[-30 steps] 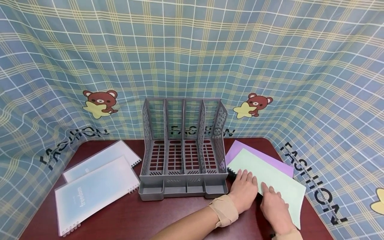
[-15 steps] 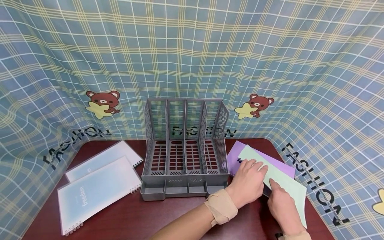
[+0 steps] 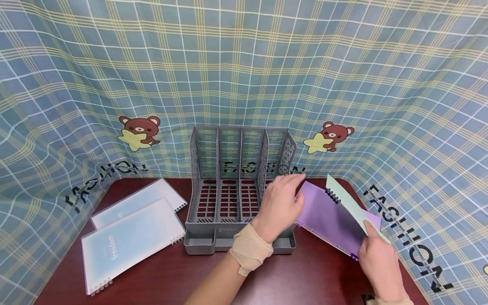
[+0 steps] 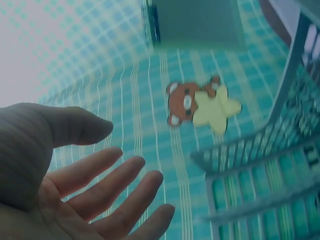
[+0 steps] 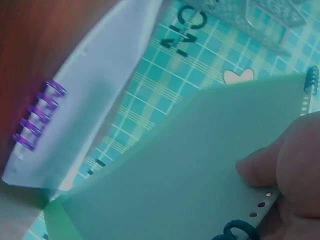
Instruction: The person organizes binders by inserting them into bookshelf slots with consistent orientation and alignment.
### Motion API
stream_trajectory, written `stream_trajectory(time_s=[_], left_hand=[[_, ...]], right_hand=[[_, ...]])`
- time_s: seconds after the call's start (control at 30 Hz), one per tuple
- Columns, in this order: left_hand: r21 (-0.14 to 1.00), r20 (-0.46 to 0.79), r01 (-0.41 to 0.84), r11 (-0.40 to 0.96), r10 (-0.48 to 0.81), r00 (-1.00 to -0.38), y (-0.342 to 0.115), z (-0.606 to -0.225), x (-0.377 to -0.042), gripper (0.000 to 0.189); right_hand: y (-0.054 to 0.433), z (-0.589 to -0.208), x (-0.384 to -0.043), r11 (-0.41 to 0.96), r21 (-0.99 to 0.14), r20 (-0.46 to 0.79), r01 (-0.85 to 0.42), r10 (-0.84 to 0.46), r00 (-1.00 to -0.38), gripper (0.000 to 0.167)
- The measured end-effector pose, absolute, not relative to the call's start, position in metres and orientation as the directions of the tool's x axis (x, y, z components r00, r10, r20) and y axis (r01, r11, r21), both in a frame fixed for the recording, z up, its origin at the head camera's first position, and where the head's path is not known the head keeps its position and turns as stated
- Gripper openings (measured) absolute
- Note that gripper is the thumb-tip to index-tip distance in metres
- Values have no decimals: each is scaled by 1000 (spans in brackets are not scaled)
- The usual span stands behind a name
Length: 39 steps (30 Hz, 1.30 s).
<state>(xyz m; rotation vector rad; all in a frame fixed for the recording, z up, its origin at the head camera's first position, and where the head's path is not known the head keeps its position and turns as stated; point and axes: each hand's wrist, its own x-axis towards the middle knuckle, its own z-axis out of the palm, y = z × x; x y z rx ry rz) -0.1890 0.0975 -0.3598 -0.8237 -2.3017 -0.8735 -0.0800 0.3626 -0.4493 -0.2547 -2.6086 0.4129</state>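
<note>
My right hand [image 3: 381, 262] grips the pale green loose-leaf notebook [image 5: 170, 165] by its punched binding edge, with the thumb on its cover in the right wrist view. This notebook has black binding rings and is tilted up on edge above the table. Beneath it lies a purple notebook [image 3: 324, 216] with purple rings [image 5: 40, 115]. My left hand [image 3: 276, 207] hovers before the right side of the grey file organizer [image 3: 228, 231], fingers spread and holding nothing. In the left wrist view, a corner of the green notebook [image 4: 197, 22] shows beyond that hand.
Two white-and-blue spiral notebooks overlap at the table's left: the front one [image 3: 133, 237] reads "freedom", the other [image 3: 141, 201] lies behind it. The organizer has several upright slots and small front trays. A checked curtain [image 3: 244, 76] surrounds the dark red table [image 3: 160, 279].
The left hand has let go of the green notebook and moved left toward the organizer. The right hand has lifted and tilted the green notebook, uncovering more of the purple one.
</note>
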Motion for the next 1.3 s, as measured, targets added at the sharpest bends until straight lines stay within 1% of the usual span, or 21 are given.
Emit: stream_trajectory(time_s=[0.2, 0.27, 0.4, 0.5, 0.57, 0.67, 0.9, 1.03, 1.23, 1.3], left_hand=[[503, 634, 621, 601, 232, -738, 62, -347, -198, 42], [541, 616, 593, 596, 199, -762, 50, -344, -201, 45], [654, 535, 473, 591, 80, -841, 23, -340, -208, 50], [728, 478, 372, 576, -38, -878, 0, -339, -215, 55], [757, 463, 328, 565, -111, -879, -15, -340, -219, 58], [791, 439, 269, 550, -204, -875, -37, -345, -224, 60], [819, 391, 172, 547, -314, -865, -78, -357, -233, 60], [832, 366, 137, 538, -346, -864, -95, -362, -238, 62], [846, 294, 77, 527, -342, -893, -107, -372, -246, 64], [847, 276, 60, 528, -340, -899, -110, -374, -248, 64]], right_hand=[[362, -436, -80, 912, -378, 420, 160, 323, -848, 49], [360, -435, -80, 906, -395, 444, 156, 337, -830, 47], [355, -432, -82, 902, -417, 555, 111, 350, -755, 37], [350, -429, -84, 897, -435, 616, 85, 365, -698, 24], [345, -424, -85, 881, -466, 625, 83, 394, -674, 22], [337, -415, -84, 840, -536, 612, 84, 456, -646, 23], [315, -392, -84, 740, -671, 563, 49, 551, -616, 28], [302, -383, -88, 699, -715, 572, -17, 570, -589, 29], [280, -368, -93, 637, -769, 556, -55, 625, -548, 32], [270, -362, -96, 616, -783, 562, -88, 638, -526, 31]])
